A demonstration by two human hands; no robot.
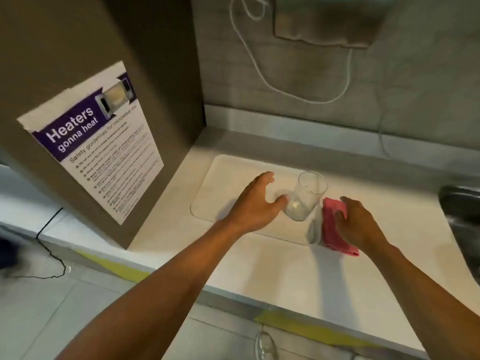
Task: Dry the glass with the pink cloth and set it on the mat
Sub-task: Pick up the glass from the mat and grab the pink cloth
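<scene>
A clear drinking glass [306, 196] stands upright on the pale drying mat [228, 183], near the mat's right side. My left hand [255, 203] is just left of the glass with fingers spread; the thumb tip touches the glass's lower wall and the other fingers are apart from it. The folded pink cloth [335, 232] lies on the counter at the mat's right edge, beside the glass. My right hand [359, 224] lies on top of the cloth, fingers curled over its far edge.
A tall brown cabinet side with a microwave safety poster [96, 141] stands close on the left. A dark sink [462, 206] sits at the right edge. A white cable [262, 71] hangs on the back wall. The counter's front edge [259, 297] runs below my forearms.
</scene>
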